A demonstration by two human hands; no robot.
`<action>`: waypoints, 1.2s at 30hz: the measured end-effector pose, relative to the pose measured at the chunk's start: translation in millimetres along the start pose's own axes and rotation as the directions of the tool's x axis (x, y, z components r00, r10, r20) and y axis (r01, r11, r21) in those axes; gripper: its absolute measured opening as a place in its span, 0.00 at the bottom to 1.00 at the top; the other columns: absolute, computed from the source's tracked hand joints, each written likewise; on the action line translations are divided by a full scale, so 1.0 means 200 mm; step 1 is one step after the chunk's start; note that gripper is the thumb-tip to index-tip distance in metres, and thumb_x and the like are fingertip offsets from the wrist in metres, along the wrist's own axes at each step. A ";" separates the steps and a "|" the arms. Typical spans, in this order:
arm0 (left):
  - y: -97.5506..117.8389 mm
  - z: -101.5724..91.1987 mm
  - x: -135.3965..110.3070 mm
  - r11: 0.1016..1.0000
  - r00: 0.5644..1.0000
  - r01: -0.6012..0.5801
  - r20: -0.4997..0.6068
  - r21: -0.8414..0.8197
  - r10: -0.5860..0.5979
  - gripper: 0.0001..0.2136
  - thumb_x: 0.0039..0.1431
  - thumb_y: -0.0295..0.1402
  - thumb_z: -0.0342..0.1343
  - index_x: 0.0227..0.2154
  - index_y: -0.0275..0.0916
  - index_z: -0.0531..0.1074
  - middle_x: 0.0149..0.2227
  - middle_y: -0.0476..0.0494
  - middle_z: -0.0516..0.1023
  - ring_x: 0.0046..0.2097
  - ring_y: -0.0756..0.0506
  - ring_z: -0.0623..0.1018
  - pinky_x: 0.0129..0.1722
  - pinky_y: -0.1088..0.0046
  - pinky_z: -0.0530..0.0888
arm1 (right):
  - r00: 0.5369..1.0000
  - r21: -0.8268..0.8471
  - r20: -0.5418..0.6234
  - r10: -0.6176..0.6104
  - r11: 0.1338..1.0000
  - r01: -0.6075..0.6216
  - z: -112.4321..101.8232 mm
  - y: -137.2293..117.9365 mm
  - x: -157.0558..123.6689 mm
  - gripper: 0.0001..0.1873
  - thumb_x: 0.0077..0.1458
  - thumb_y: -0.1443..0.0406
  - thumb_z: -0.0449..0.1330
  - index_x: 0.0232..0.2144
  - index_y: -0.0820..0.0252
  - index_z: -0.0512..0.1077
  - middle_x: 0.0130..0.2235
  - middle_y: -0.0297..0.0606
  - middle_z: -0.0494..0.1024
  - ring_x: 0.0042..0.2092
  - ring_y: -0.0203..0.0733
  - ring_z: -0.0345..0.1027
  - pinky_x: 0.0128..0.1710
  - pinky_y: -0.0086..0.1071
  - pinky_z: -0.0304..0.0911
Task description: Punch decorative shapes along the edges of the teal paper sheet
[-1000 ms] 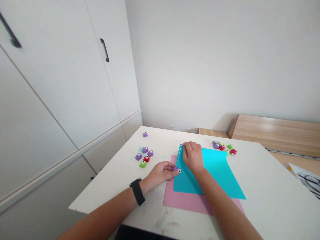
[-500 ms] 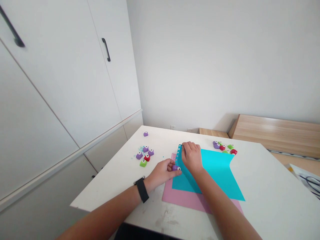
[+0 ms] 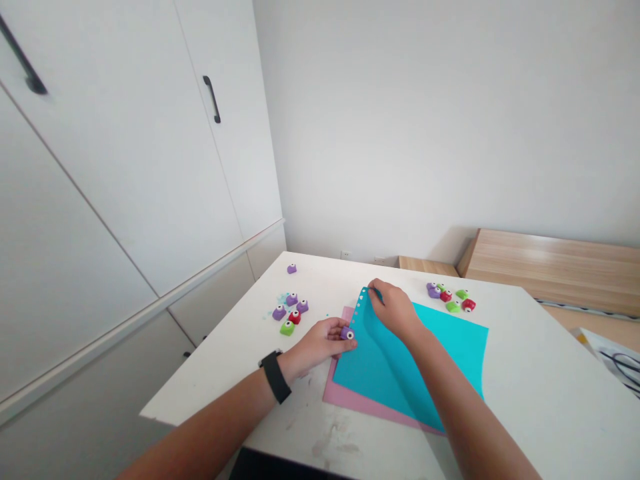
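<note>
My left hand [image 3: 327, 339], a dark watch on its wrist, is closed around a purple craft punch [image 3: 346, 333] at the left edge of a blue sheet of paper [image 3: 450, 347]. Whether the sheet's edge sits inside the punch's slot I cannot tell. A row of small punched holes runs along that edge, above the punch. Near the sheet's far left corner, my right hand [image 3: 393, 307] pinches the paper between thumb and fingers. Beneath the blue sheet lies a pink sheet [image 3: 360, 401], showing along the left and near sides.
Left of the sheets stand several craft punches, among them a green one [image 3: 287, 328] and a red one [image 3: 295, 318], beside scattered blue paper bits [image 3: 283, 298]. More punches, including a red one [image 3: 469, 305], sit at the far right of the white table [image 3: 225, 380].
The blue sheet has turned clockwise and its raised right part lies flatter. My left hand with the punch has shifted slightly left; my right hand has moved slightly right with the corner.
</note>
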State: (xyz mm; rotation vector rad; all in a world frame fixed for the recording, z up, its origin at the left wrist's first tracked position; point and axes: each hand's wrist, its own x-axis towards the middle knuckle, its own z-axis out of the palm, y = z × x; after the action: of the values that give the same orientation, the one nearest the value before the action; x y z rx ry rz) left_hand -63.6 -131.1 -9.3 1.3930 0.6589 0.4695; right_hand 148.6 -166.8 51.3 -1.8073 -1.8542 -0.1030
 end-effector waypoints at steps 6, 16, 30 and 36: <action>0.02 0.01 -0.02 0.999 0.999 0.029 0.031 -0.044 -0.027 0.22 0.51 0.41 0.68 0.46 0.36 0.73 0.39 0.43 0.77 0.37 0.47 0.76 0.33 0.73 0.72 | 0.999 0.047 0.002 0.050 0.998 -0.050 0.04 0.05 -0.01 0.09 0.64 0.64 0.50 0.40 0.55 0.71 0.37 0.38 0.80 0.40 0.42 0.73 0.37 0.30 0.57; 0.00 0.01 -0.02 0.994 0.998 0.060 0.001 -0.096 -0.061 0.22 0.49 0.40 0.69 0.45 0.36 0.75 0.38 0.43 0.78 0.38 0.47 0.76 0.36 0.72 0.71 | 0.995 0.074 -0.096 0.000 0.997 0.007 0.05 0.03 -0.05 0.11 0.66 0.65 0.48 0.40 0.57 0.70 0.37 0.39 0.79 0.40 0.42 0.73 0.42 0.30 0.60; 0.00 0.03 -0.03 0.987 0.997 0.075 -0.005 -0.139 -0.077 0.22 0.46 0.38 0.71 0.42 0.35 0.75 0.38 0.43 0.79 0.37 0.47 0.77 0.37 0.71 0.72 | 0.987 0.121 -0.159 0.024 0.993 -0.004 0.06 0.02 -0.06 0.12 0.65 0.64 0.47 0.39 0.56 0.70 0.36 0.39 0.79 0.39 0.43 0.73 0.41 0.31 0.61; 0.00 0.03 -0.02 0.989 0.999 0.040 -0.027 -0.141 -0.044 0.22 0.46 0.39 0.71 0.44 0.35 0.75 0.38 0.42 0.80 0.38 0.46 0.78 0.38 0.70 0.73 | 0.989 0.141 -0.149 0.019 0.990 0.002 0.06 0.02 -0.06 0.12 0.66 0.64 0.47 0.39 0.57 0.70 0.36 0.39 0.79 0.39 0.42 0.73 0.40 0.30 0.61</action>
State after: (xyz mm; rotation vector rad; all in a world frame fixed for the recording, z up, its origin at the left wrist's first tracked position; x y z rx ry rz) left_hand -62.3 -139.1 -8.2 1.2390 0.6658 0.4948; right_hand 146.9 -171.2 34.7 -1.6647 -1.7048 -0.0996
